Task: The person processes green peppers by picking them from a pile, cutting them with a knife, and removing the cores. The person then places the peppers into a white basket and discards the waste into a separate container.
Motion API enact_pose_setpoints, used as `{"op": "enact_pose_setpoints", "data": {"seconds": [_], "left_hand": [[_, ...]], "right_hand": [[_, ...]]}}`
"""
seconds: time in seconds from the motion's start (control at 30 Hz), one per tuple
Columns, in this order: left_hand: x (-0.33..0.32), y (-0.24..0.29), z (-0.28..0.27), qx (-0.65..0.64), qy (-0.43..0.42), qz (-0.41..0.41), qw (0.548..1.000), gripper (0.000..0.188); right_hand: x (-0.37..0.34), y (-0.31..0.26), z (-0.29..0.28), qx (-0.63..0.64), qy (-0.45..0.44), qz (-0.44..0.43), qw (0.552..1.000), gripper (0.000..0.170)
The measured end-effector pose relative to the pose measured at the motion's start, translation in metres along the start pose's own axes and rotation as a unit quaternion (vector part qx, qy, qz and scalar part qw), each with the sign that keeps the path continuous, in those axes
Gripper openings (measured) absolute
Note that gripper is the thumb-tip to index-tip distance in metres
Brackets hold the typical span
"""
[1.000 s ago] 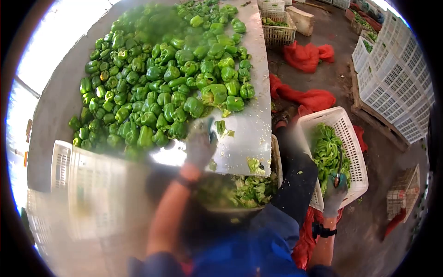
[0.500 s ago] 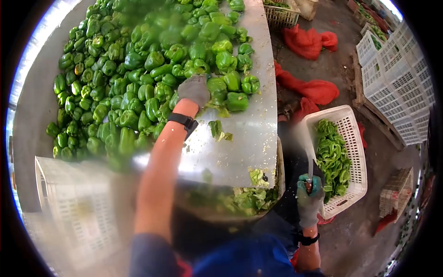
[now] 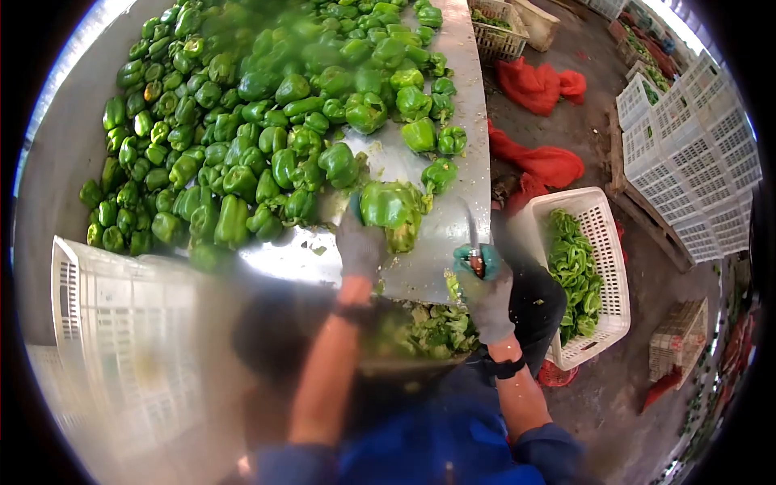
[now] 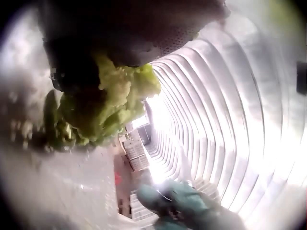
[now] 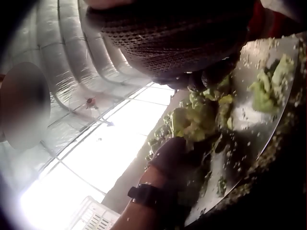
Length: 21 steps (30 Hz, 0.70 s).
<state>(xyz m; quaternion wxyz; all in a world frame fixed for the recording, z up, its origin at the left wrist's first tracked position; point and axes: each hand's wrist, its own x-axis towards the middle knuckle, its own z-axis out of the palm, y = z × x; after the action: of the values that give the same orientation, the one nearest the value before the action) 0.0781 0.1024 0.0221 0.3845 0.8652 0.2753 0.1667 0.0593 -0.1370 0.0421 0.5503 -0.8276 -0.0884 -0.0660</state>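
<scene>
My left hand [image 3: 361, 246], in a grey glove, grips a large green bell pepper [image 3: 390, 204] low over the metal table; its fingers are partly hidden behind the pepper. Ragged pale-green flesh [image 4: 108, 108] shows under the dark glove in the left wrist view. To the right, my gloved right hand [image 3: 487, 295] with teal fingertips holds a knife by its brown handle [image 3: 476, 262]. The curved blade [image 3: 471, 223] points away from me, apart from the pepper. In the right wrist view, the left hand [image 5: 169, 154] is at the pepper [image 5: 192, 122].
A big heap of bell peppers [image 3: 234, 153] covers the table's far and left parts. Trimmings [image 3: 436, 331] lie below the table's near edge [image 3: 416, 297]. At right, a white crate [image 3: 618, 279] contains cut pepper pieces [image 3: 572, 275]. Red netting [image 3: 550, 158] and stacked crates [image 3: 687, 153] stand beyond.
My left hand reached up to the heap's edge, then drew a bell pepper back towards me. My right hand moved left with the knife, from the crate to the table's edge.
</scene>
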Motion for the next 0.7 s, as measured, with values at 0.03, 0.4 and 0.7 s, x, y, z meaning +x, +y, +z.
{"op": "enact_pose_setpoints", "data": {"seconds": [0.03, 0.4, 0.7], "left_hand": [[-0.013, -0.009, 0.004, -0.187, -0.028, -0.049, 0.981, 0.055], [-0.124, 0.005, -0.002, -0.224, 0.082, 0.058, 0.969, 0.071], [-0.153, -0.024, -0.001, -0.189, 0.032, 0.104, 0.976, 0.092]], "right_hand": [[-0.006, -0.004, 0.007, 0.037, -0.031, 0.048, 0.998, 0.01], [-0.037, -0.009, 0.054, -0.043, -0.049, -0.031, 0.997, 0.025], [-0.048, 0.011, 0.07, 0.005, -0.01, -0.026, 1.0, 0.03]]}}
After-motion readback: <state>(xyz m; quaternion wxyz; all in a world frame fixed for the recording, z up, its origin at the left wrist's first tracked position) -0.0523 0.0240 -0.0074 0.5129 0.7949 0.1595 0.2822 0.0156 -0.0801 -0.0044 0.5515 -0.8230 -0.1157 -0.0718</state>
